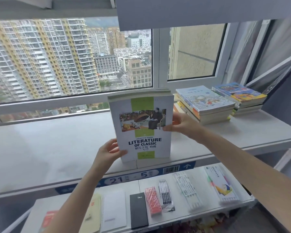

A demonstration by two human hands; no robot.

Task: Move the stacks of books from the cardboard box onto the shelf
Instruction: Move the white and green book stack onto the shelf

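Standing upright near the front edge of the grey shelf (pixel 40 148), a stack of books (pixel 141 126) shows its white and green "LITERATURE OF CLASSIC" cover to the camera, several books deep judging by the top edges. At 7 o'clock of it, the left hand (pixel 107 153) grips the lower left corner, thumb on the cover. At 3 o'clock, the right hand (pixel 181 124) clasps the right edge, thumb on the front. Two flat book piles (pixel 207 105) (pixel 240 96) lie at 2 o'clock on that shelf, beside the window (pixel 71 56). At 6 o'clock, the lower shelf (pixel 141 184) carries a black diary (pixel 139 210) and pen packs (pixel 165 192).
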